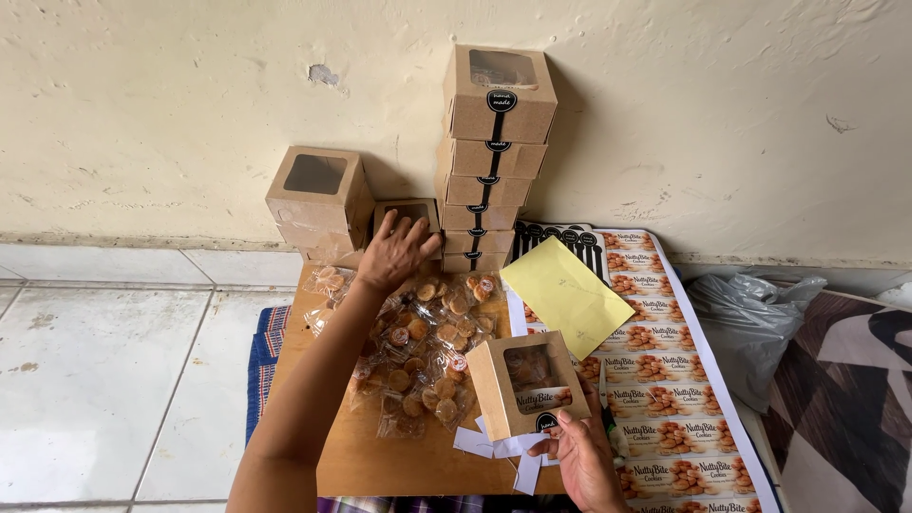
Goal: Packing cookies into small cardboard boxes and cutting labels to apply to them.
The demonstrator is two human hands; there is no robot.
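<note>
Centre top: stack of brown windowed boxes (486, 161) with round black seals. Left: unsealed windowed box (318, 197). Centre: clear cookie packets (418, 351). Lower centre: sealed box (525, 382). Right: printed label sheets (665, 380), yellow envelope (566, 294).

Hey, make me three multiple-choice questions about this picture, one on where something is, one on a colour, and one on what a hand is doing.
1. Where does the tall stack of brown windowed cardboard boxes stand?
A. against the wall
B. on the grey plastic bag
C. on the white floor tiles

2. What colour is the loose paper sheet lying over the label strips?
A. blue
B. yellow
C. red

3. What is the right hand doing?
A. resting flat on the floor
B. touching the sealed brown windowed box at its lower edge
C. lifting the yellow sheet

Answers: 1 A, the stack backs onto the cream wall. 2 B, the sheet is pale yellow. 3 B, its fingers meet the box by the black sticker, while the left hand reaches to a low box farther back.
</note>
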